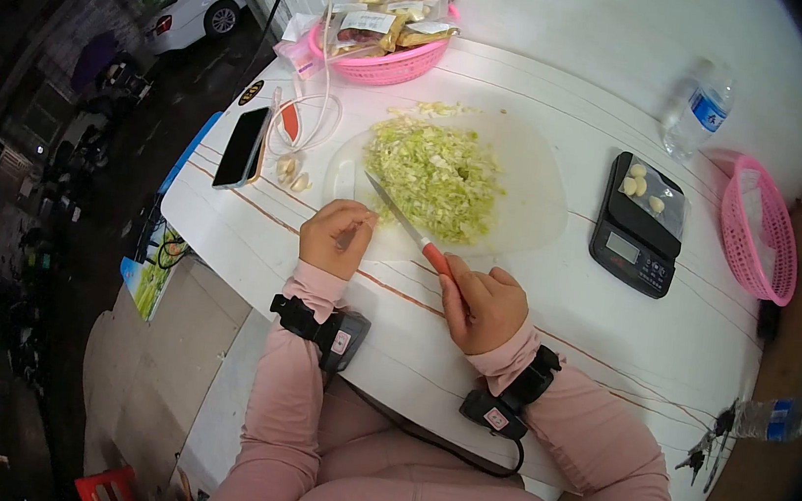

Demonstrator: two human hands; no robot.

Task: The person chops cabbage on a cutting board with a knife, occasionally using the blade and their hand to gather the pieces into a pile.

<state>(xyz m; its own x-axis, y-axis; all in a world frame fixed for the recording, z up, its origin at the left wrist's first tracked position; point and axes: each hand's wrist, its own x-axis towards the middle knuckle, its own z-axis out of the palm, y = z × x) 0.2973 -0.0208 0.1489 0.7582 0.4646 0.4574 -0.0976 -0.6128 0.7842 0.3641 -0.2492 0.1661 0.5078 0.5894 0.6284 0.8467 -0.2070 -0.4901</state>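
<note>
My right hand (486,307) is wrapped round the red handle of a knife (410,229). Its blade points up and left across the near edge of a heap of finely chopped pale green vegetable (434,177). Beneath the heap lies a translucent cutting board (537,207). My left hand (336,236) is curled closed at the board's near left edge, close to the knife tip; whatever its fingers may hold is hidden. A few garlic cloves (289,171) lie on the table just beyond my left hand.
A phone (242,147) and a white cable (314,132) lie at the left. Behind stands a pink basket (387,69) of packets. On the right are a black scale (632,262) bearing bagged cloves, a water bottle (701,115), another pink basket (763,237) and keys (702,453).
</note>
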